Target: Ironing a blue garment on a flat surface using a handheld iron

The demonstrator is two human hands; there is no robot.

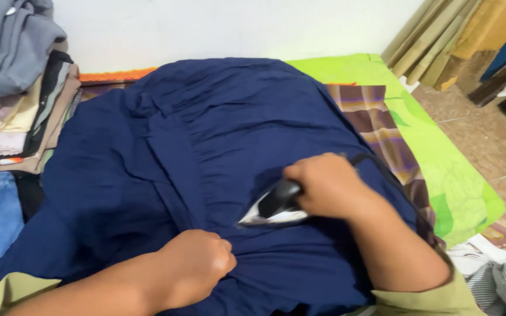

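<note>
While the right hand [323,184] was wrapped tight round the handle of the clothes iron [273,208], whose nose pointed lower-left over the navy garment [218,129], the left hand [197,263], nearer that nose, was fisted on gathered cloth.

- One head-worn view, looking steeply down and forward — close over the navy garment [206,152] spread on the green mat [440,158].
- Far edge reaches the white wall [235,26]; tiled floor [487,140] at right.
</note>
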